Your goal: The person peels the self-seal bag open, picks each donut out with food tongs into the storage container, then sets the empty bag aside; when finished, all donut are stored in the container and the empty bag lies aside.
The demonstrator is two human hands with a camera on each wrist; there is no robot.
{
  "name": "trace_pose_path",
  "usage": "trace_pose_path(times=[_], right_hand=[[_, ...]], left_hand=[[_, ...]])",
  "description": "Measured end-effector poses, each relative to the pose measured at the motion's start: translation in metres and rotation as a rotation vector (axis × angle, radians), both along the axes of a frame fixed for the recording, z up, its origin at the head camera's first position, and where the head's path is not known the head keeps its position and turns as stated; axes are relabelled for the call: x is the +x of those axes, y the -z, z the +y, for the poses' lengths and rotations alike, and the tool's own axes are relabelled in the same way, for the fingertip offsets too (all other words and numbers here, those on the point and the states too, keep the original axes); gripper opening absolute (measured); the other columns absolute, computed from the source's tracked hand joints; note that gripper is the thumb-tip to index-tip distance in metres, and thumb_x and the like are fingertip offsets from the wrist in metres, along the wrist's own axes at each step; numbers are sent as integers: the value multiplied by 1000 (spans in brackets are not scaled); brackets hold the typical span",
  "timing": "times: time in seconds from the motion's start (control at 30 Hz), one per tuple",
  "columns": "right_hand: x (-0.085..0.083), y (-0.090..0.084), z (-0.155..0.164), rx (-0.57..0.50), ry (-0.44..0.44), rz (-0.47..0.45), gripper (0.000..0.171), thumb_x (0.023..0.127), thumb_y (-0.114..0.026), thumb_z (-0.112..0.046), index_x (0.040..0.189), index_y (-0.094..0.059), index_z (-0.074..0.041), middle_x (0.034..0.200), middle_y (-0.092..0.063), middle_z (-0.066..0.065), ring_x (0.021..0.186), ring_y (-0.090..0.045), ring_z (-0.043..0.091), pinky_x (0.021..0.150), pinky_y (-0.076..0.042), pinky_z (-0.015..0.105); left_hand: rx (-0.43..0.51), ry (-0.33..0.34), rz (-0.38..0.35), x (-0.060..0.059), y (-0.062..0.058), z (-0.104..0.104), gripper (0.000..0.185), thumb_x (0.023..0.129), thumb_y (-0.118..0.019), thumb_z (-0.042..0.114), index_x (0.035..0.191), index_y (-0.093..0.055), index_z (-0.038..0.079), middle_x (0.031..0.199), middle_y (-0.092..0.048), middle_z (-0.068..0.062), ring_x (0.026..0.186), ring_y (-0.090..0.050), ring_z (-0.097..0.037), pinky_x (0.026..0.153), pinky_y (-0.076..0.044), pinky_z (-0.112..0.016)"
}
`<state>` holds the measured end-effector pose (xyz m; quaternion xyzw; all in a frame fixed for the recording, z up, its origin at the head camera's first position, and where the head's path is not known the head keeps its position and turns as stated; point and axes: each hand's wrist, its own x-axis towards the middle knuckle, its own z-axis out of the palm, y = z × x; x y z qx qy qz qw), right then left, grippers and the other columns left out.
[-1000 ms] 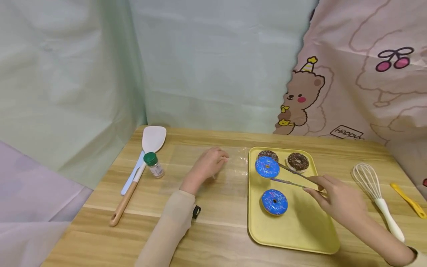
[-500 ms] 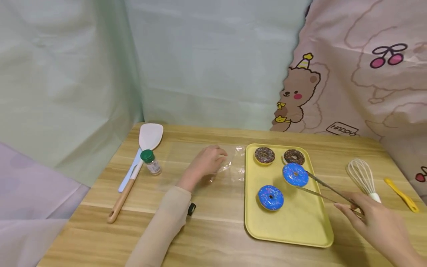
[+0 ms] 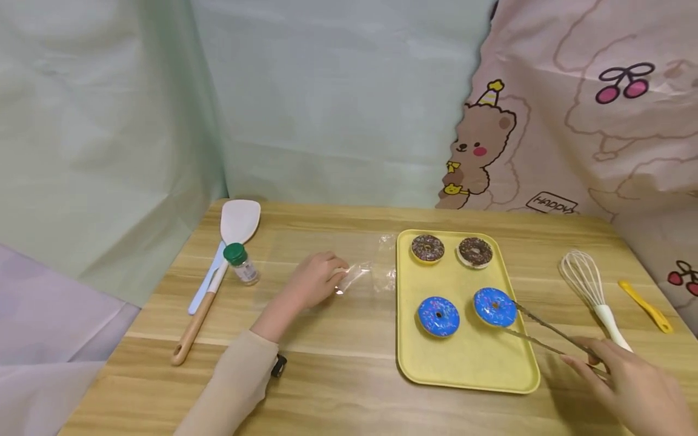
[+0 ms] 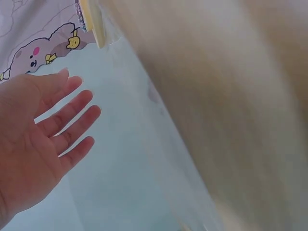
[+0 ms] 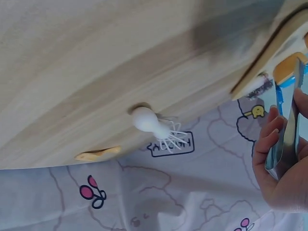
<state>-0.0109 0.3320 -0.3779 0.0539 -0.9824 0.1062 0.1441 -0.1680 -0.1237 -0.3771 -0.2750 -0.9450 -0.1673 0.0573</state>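
My right hand (image 3: 635, 378) grips metal tongs (image 5: 287, 139), and their tips hold a blue sprinkled donut (image 3: 495, 307) at the right side of the yellow tray (image 3: 463, 366). Whether that donut touches the tray is hard to tell. Another blue donut (image 3: 438, 317) lies to its left. Two chocolate donuts, one with a yellow base (image 3: 428, 249) and one with a white base (image 3: 474, 252), lie along the tray's far end. My left hand (image 3: 313, 280), fingers loosely extended in the left wrist view, is over a clear plastic bag (image 3: 384, 266) left of the tray, holding nothing.
A white whisk (image 3: 591, 284) and a yellow-handled utensil (image 3: 646, 307) lie right of the tray. At the left are a green-capped jar (image 3: 242, 264), a white spatula with a wooden handle (image 3: 240, 219) and a light blue utensil (image 3: 204, 287). Cloth hangs behind the table.
The tongs have carried the blue donut from the tray's far left over to the right and nearer, uncovering the chocolate donuts. My left hand has drawn back left and nearer.
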Motion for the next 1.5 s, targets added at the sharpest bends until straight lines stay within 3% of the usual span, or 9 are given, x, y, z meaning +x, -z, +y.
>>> trace_pose_path(times=[0.2,0.43,0.67,0.9,1.07,1.17,1.3,1.4,1.5], right_hand=[[6,8,4,32,-33,20,40,74,-77,-39,103,-66,-14,80,-61,-2,48,-30,-4,39,-23,22],[12,15,18,-43,35,-187,47,82,-70,-40,114,-61,-8,85,-60,6,55,-34,-2,44,-27,22],[8,15,31,-184,40,-104,40,87,-66,-15,118,-55,10,79,-46,6,58,-29,-3,44,-26,20],[-19,12,22,-162,89,-140,51,95,-55,-25,122,-48,17,74,-43,6,61,-35,9,50,-27,23],[-39,22,17,-157,70,-75,47,94,-54,-20,117,-50,20,71,-48,10,60,-42,20,50,-34,31],[-46,32,12,-145,51,-26,28,91,-56,-18,100,-58,9,68,-48,9,58,-44,22,47,-35,33],[-48,40,4,-99,60,-33,29,89,-59,-19,93,-57,9,69,-53,20,57,-53,36,45,-42,46],[-49,42,0,-47,75,-70,46,88,-61,-25,109,-55,16,83,-58,31,66,-55,51,48,-43,57],[-50,44,-3,-5,81,-71,51,87,-63,-27,112,-54,16,89,-57,33,66,-54,53,44,-43,56]], left_hand=[[29,-56,29,19,-1,-11,18,89,-63,14,102,-69,3,97,-67,-10,92,-63,-27,85,-51,-41],[71,-164,-2,37,2,-25,21,91,-61,17,105,-68,3,100,-66,-12,94,-62,-29,85,-51,-43],[88,-281,-10,50,4,-37,24,91,-61,20,108,-67,4,106,-66,-13,98,-63,-30,83,-52,-44],[126,-315,-4,51,6,-40,28,92,-60,21,113,-65,3,110,-64,-15,101,-61,-32,84,-51,-47],[122,-326,7,51,4,-37,32,92,-60,24,117,-63,4,112,-64,-15,102,-61,-33,84,-51,-47],[116,-329,5,51,4,-36,34,93,-59,26,119,-62,4,114,-62,-16,104,-60,-33,85,-50,-48],[110,-324,6,50,5,-36,36,94,-57,27,121,-60,4,117,-60,-17,106,-58,-34,87,-49,-49],[114,-318,9,49,5,-36,36,94,-56,27,122,-59,4,120,-59,-17,107,-57,-35,89,-48,-49],[116,-314,6,48,6,-37,37,95,-55,28,123,-59,4,122,-57,-17,109,-56,-35,91,-47,-50]])
